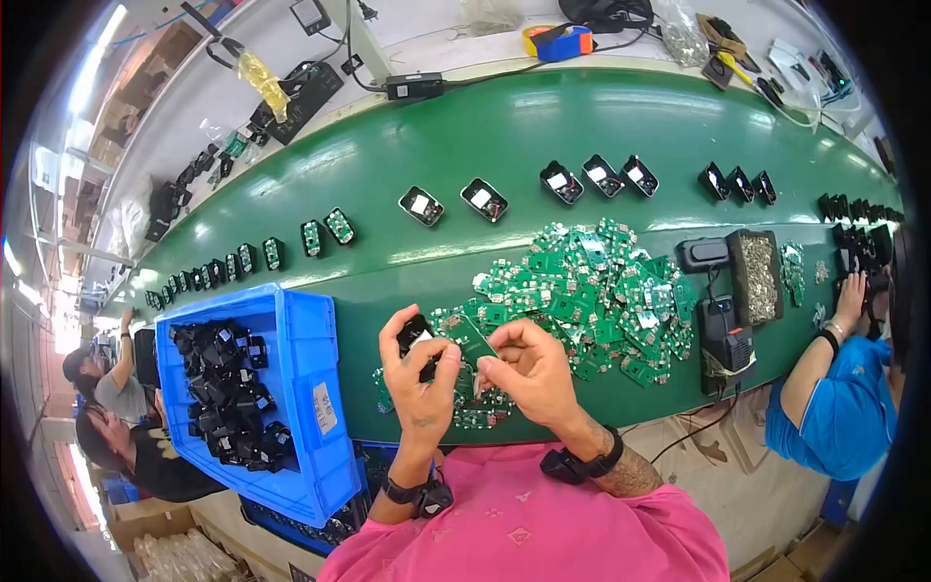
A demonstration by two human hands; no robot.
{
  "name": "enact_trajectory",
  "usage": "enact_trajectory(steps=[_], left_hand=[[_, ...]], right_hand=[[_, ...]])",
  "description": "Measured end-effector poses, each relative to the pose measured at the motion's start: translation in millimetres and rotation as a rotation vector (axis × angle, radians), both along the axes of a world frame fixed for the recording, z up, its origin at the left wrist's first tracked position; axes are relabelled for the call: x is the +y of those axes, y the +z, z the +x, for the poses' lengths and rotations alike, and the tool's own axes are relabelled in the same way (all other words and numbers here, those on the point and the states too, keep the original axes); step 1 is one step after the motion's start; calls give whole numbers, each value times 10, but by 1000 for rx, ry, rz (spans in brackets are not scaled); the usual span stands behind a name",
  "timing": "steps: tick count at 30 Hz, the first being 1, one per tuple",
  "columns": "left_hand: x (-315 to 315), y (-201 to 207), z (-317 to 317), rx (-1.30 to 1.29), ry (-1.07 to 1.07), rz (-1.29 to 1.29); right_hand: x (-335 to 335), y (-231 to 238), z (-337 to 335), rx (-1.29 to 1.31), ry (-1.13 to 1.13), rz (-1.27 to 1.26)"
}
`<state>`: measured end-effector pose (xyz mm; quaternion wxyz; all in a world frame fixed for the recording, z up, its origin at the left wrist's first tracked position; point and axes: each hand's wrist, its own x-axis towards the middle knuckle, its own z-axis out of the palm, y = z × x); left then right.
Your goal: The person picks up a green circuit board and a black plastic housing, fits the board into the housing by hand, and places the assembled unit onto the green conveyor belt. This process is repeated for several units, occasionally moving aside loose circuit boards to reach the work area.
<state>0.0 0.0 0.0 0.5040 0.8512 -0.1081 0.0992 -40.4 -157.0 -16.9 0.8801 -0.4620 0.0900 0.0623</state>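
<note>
My left hand [421, 386] is closed around a small black plastic housing [414, 328] with a white patch inside, partly hidden by the fingers. Between the thumb and fingers of my right hand [535, 376] is a green circuit board [471, 339], its edge close to the left fingertips. Whether the board touches the housing I cannot tell. Just beyond both hands spreads a large heap of green circuit boards [601, 291], and some boards lie under the hands too.
A blue crate [308, 330] of black housings stands at left. Along the green bench [388, 145] runs a row of open housings [482, 199]. At right are two black devices [725, 339] and a tray of small metal parts [758, 254]. A co-worker's arm [842, 308] reaches in from the right.
</note>
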Motion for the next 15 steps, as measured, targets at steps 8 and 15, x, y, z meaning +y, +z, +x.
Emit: enact_trajectory(steps=[8, 15], left_hand=[[113, 71, 159, -114, -31, 135], [135, -32, 188, 92, -96, -59]], right_hand=[[177, 62, 172, -379, -169, -608], [236, 90, 178, -415, -240, -721]])
